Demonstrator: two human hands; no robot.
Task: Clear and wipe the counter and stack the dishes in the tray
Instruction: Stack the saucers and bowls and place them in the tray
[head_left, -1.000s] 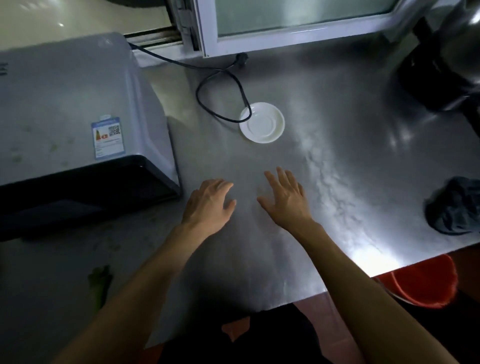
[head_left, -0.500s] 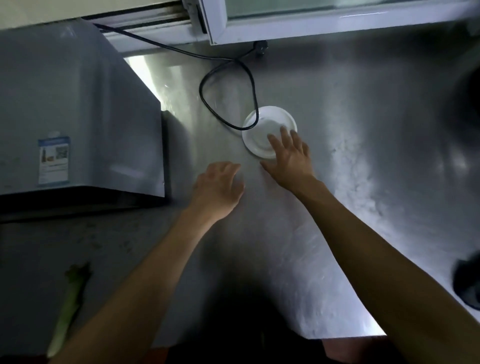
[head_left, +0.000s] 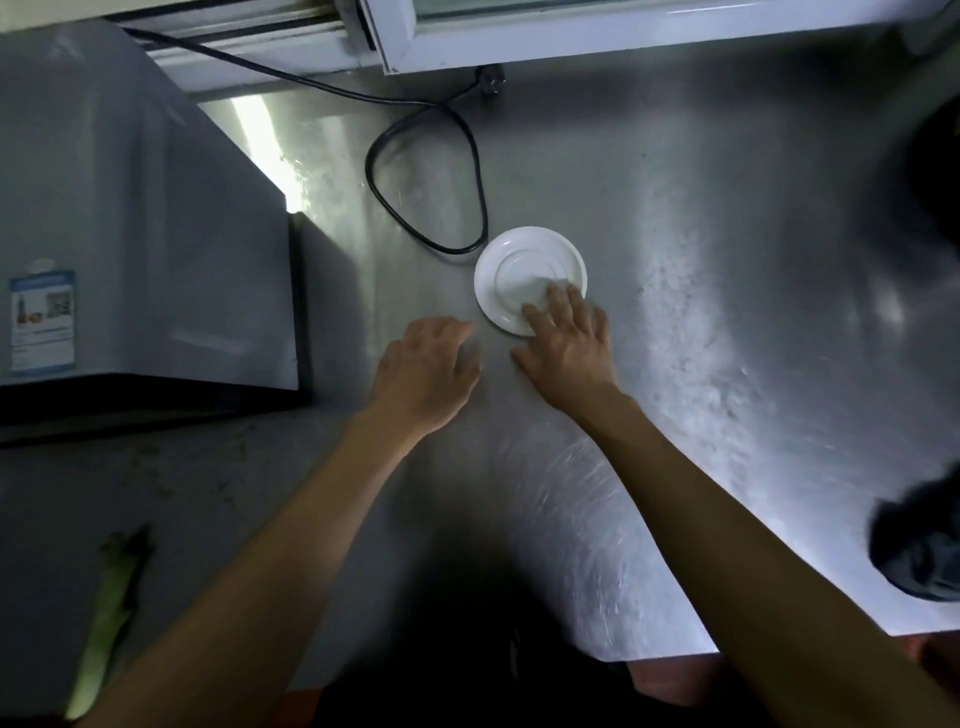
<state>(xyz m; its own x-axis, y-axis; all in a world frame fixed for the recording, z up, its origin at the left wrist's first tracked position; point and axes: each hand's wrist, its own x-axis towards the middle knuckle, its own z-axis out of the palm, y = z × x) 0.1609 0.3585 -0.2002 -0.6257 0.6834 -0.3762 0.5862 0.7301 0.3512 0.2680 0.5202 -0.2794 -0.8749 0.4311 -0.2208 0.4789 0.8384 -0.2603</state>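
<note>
The white saucer (head_left: 522, 270) lies upside down on the steel desk (head_left: 727, 322), a little above the middle of the view, its foot ring facing up. That flat, low rim gives little to catch, which is likely why the right hand (head_left: 569, 345) comes in at its 5 o'clock edge with fingers (head_left: 558, 304) straight and spread, laid over the rim rather than curled round it. The left hand (head_left: 423, 374) hovers at the saucer's 8 o'clock, just apart from it, fingers loosely bent and holding nothing, probably ready to steady or lift. A black cable (head_left: 457, 171) loops at 11 o'clock, touching or nearly touching the rim. A grey appliance (head_left: 130, 218) stands at 9 o'clock, a dark cloth (head_left: 919, 545) at 4 o'clock near the desk's edge, perhaps for wiping.
</note>
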